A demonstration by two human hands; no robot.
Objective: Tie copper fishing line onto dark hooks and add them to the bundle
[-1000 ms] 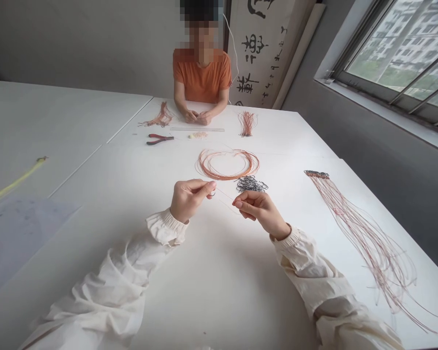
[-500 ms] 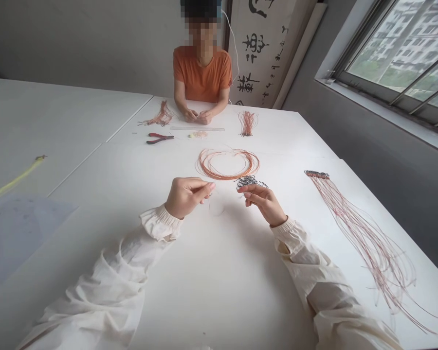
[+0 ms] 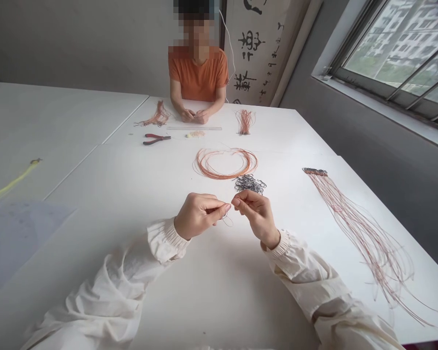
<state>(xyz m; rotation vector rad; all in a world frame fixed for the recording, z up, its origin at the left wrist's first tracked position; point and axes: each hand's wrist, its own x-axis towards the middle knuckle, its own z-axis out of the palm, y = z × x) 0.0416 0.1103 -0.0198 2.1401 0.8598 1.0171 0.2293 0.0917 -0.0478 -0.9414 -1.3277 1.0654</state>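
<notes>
Above white tabletop (image 3: 211, 291), below orange coil (image 3: 226, 176) near frame centre, pinches looped fine line (image 3: 229, 226) in left hand (image 3: 199, 214); presses thumb and fingertips of right hand (image 3: 256, 211) together just beside, hold too small to tell; seems mid-loop; calls next for steady left pinch, delicate right-hand guiding.

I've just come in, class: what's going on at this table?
A person's left hand pinches a thin line, which loops below its fingertips. The right hand is close by, finger and thumb together; what it grips is too small to tell. Just beyond lie a pile of dark metal pieces and an orange coil. A bundle of lines lies to the right. Across the table sits someone in an orange top.
</notes>
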